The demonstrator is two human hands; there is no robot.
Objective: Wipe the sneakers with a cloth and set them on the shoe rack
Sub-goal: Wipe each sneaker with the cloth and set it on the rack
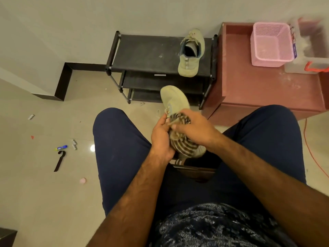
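Left hand point(161, 138) grips the sneaker point(173, 97) near its laces point(167, 111). Right hand point(193, 128) clutches the cloth point(183, 147) against it. Risk: laces snag the cloth, or the sneaker slips to the floor point(44, 193). The second sneaker point(191, 54) sits on the shoe rack point(142, 56).

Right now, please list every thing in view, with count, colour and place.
shoe rack: one, black, against the wall
sneaker on rack: one, pale green, top shelf, right end
held sneaker: one, same colour, in front of the rack
cloth: one, striped, over the held sneaker
cabinet: one, reddish, right of the rack
basket: one, pink, on the cabinet
clear box: one, blurred, beside the basket
cable: one, orange, floor at right
litter: several pieces, mixed colours, floor at left
left hand: grips the held sneaker
right hand: grips the cloth
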